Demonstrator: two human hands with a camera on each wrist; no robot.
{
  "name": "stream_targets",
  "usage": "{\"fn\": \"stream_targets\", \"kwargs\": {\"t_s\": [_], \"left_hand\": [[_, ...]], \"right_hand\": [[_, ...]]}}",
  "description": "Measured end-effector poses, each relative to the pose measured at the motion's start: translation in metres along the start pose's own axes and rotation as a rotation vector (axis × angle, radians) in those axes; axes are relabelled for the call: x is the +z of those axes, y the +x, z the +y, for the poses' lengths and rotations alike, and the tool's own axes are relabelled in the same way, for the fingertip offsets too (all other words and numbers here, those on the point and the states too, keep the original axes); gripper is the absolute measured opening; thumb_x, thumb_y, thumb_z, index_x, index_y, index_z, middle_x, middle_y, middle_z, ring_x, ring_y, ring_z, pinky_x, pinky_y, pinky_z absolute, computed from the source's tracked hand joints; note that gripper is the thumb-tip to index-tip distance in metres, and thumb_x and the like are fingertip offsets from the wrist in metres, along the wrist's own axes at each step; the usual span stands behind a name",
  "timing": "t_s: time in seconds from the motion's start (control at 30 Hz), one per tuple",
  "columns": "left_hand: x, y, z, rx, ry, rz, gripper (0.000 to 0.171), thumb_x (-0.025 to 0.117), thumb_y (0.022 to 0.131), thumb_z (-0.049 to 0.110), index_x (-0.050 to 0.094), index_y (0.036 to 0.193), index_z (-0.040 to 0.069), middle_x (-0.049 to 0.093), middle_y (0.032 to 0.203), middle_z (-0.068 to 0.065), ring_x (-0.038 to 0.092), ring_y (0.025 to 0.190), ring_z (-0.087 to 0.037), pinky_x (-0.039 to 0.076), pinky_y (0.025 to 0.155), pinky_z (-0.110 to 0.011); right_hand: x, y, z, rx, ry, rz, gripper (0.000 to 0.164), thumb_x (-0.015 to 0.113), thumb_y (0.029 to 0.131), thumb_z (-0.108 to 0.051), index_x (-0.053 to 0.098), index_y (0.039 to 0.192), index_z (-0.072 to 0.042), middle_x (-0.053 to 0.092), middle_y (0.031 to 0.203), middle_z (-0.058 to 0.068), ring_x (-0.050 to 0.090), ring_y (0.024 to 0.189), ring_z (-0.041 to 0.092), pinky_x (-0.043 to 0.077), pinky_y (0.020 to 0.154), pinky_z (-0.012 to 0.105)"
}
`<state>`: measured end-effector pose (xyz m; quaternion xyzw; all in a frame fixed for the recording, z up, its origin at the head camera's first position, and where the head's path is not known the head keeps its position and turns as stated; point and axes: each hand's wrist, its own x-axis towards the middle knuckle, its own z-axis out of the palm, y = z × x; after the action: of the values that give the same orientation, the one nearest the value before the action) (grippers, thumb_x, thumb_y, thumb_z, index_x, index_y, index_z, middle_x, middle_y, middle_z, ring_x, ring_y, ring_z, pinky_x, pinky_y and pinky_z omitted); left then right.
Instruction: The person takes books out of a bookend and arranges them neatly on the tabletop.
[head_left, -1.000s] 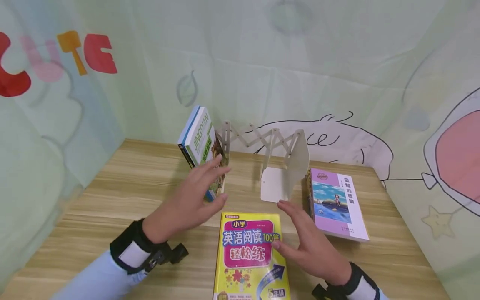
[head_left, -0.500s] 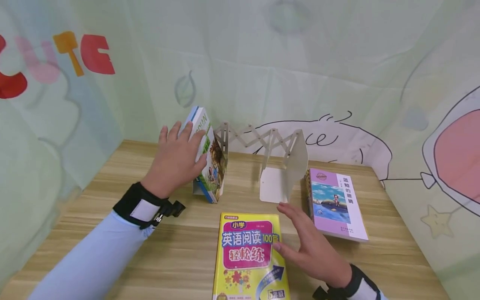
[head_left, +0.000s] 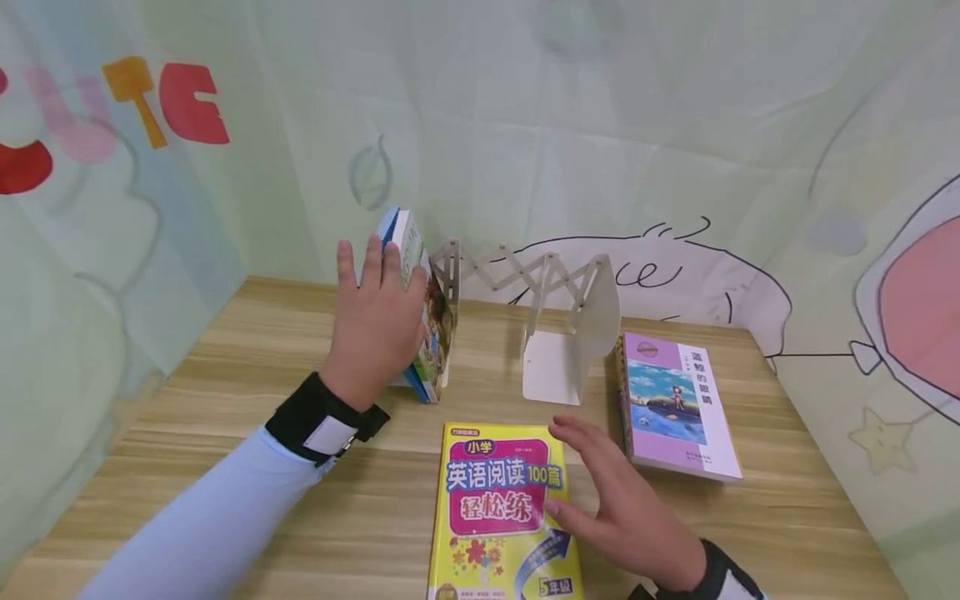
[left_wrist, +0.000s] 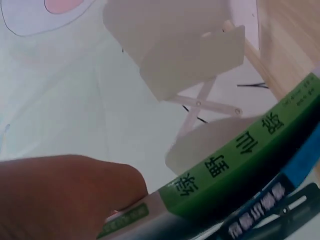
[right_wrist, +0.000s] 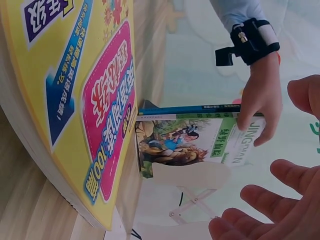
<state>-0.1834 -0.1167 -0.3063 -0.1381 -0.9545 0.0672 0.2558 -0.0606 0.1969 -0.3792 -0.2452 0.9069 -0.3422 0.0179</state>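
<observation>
In the head view, my left hand [head_left: 375, 325] is at the spines of two upright books at the left end of an extendable bookend [head_left: 552, 367]. The outer one is a blue-spined book [right_wrist: 200, 108]; beside it stands a green-and-white book [right_wrist: 190, 142]. The right wrist view shows my left hand gripping their upper part, a digit over the green-and-white cover. Some fingers are hidden. My right hand [head_left: 630, 517], fingers relaxed and apart, hovers by the right edge of a thick yellow book [head_left: 495, 542] lying flat. Whether it touches the book, I cannot tell.
A pile topped by a purple-and-white book [head_left: 667, 408] lies flat right of the bookend. The wooden table [head_left: 202, 400] meets a printed cloth backdrop [head_left: 480, 125] at the back and sides. The bookend's middle and right plates stand upright.
My left hand has moved from the right of the two books, round their spines, to grip them. They stand slightly more upright. My right hand has barely moved.
</observation>
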Motion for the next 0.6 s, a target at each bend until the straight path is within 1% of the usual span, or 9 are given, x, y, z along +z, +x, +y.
{"fn": "stream_targets", "kwargs": {"t_s": [0.13, 0.27, 0.33, 0.4, 0.43, 0.5, 0.53, 0.57, 0.6], "left_hand": [[-0.001, -0.006, 0.013, 0.054, -0.041, 0.074, 0.042, 0.065, 0.094, 0.021, 0.061, 0.131, 0.003, 0.046, 0.145, -0.035, 0.039, 0.138, -0.053, 0.017, 0.12, -0.065], [0.002, -0.01, 0.023, 0.093, -0.123, 0.11, 0.04, 0.066, 0.093, 0.013, 0.061, 0.129, -0.002, 0.043, 0.146, -0.037, 0.046, 0.133, -0.053, 0.028, 0.119, -0.059], [0.003, -0.012, 0.028, 0.1, -0.148, 0.129, 0.039, 0.067, 0.093, 0.012, 0.061, 0.128, -0.003, 0.042, 0.146, -0.038, 0.049, 0.131, -0.051, 0.033, 0.116, -0.058], [0.003, -0.015, 0.033, 0.104, -0.144, 0.16, 0.039, 0.069, 0.093, 0.012, 0.062, 0.128, -0.003, 0.043, 0.146, -0.038, 0.056, 0.125, -0.047, 0.041, 0.111, -0.057], [0.003, -0.017, 0.035, 0.106, -0.135, 0.174, 0.038, 0.069, 0.093, 0.011, 0.062, 0.128, -0.003, 0.043, 0.146, -0.037, 0.063, 0.116, -0.044, 0.048, 0.105, -0.054], [0.003, -0.022, 0.04, 0.109, -0.128, 0.195, 0.036, 0.068, 0.093, 0.008, 0.063, 0.128, -0.002, 0.042, 0.147, -0.036, 0.071, 0.088, -0.035, 0.061, 0.084, -0.041], [0.002, -0.025, 0.042, 0.113, -0.129, 0.205, 0.036, 0.067, 0.094, 0.006, 0.063, 0.128, -0.002, 0.042, 0.148, -0.036, 0.069, 0.074, -0.029, 0.061, 0.07, -0.034], [0.002, -0.028, 0.044, 0.114, -0.134, 0.212, 0.036, 0.067, 0.094, 0.004, 0.062, 0.129, -0.002, 0.04, 0.149, -0.036, 0.063, 0.063, -0.025, 0.057, 0.057, -0.029], [0.002, -0.03, 0.046, 0.116, -0.142, 0.212, 0.036, 0.066, 0.094, 0.003, 0.061, 0.13, -0.002, 0.039, 0.151, -0.035, 0.057, 0.056, -0.021, 0.05, 0.049, -0.025]], "right_hand": [[0.0, 0.0, 0.001, -0.003, -0.007, 0.006, 0.074, 0.072, 0.091, -0.043, 0.031, 0.152, -0.038, 0.032, 0.159, -0.012, 0.039, 0.143, 0.016, 0.049, 0.105, 0.049], [0.0, -0.001, 0.002, -0.015, -0.013, 0.015, 0.074, 0.073, 0.091, -0.038, 0.031, 0.152, -0.038, 0.033, 0.158, -0.012, 0.04, 0.142, 0.015, 0.049, 0.105, 0.048], [0.001, -0.002, 0.003, -0.017, -0.014, 0.017, 0.074, 0.075, 0.091, -0.034, 0.032, 0.151, -0.037, 0.034, 0.158, -0.011, 0.04, 0.142, 0.015, 0.049, 0.105, 0.048], [0.001, -0.002, 0.004, -0.011, -0.011, 0.016, 0.074, 0.075, 0.091, -0.034, 0.033, 0.151, -0.037, 0.034, 0.157, -0.011, 0.041, 0.141, 0.015, 0.049, 0.105, 0.048], [0.001, -0.002, 0.005, -0.007, -0.009, 0.014, 0.073, 0.074, 0.091, -0.036, 0.033, 0.151, -0.036, 0.034, 0.157, -0.011, 0.041, 0.141, 0.015, 0.049, 0.106, 0.048], [0.001, -0.003, 0.006, 0.008, -0.005, 0.008, 0.07, 0.071, 0.092, -0.042, 0.033, 0.151, -0.037, 0.035, 0.157, -0.011, 0.041, 0.141, 0.015, 0.049, 0.105, 0.048], [0.001, -0.003, 0.006, 0.015, -0.002, 0.005, 0.07, 0.07, 0.092, -0.044, 0.033, 0.151, -0.037, 0.035, 0.157, -0.011, 0.041, 0.141, 0.015, 0.049, 0.105, 0.048], [0.001, -0.003, 0.006, 0.023, -0.001, 0.003, 0.069, 0.069, 0.092, -0.046, 0.033, 0.15, -0.038, 0.035, 0.157, -0.011, 0.041, 0.141, 0.015, 0.049, 0.105, 0.048], [0.001, -0.003, 0.007, 0.026, -0.003, 0.004, 0.068, 0.068, 0.093, -0.048, 0.033, 0.15, -0.038, 0.035, 0.157, -0.011, 0.041, 0.141, 0.015, 0.049, 0.106, 0.048]]}}
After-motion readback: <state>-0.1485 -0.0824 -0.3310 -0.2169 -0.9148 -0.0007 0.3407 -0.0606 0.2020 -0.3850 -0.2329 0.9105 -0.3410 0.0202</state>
